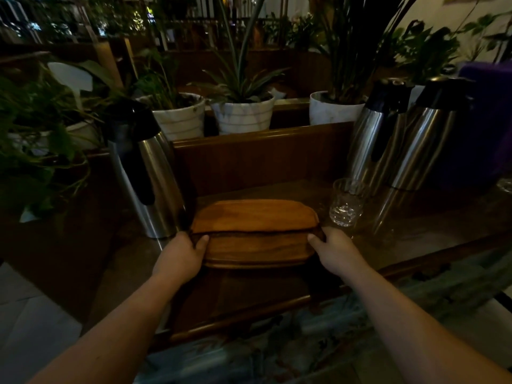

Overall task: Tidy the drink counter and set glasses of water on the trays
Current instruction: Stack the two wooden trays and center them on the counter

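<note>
Two oval wooden trays lie on the dark counter, one partly over the other: the lighter upper tray [255, 216] sits farther back, the darker lower tray [257, 250] nearer me. My left hand [180, 256] grips the left end where the two trays meet. My right hand [336, 249] grips the right end the same way. A clear cut-glass tumbler [347, 202] stands just right of the trays, with nothing in it that I can make out.
A steel thermos jug [146, 176] with a black top stands left of the trays. Two more steel jugs [371, 134] [426, 137] stand at the right. White plant pots [243, 115] line the ledge behind the counter's wooden back wall [260, 159].
</note>
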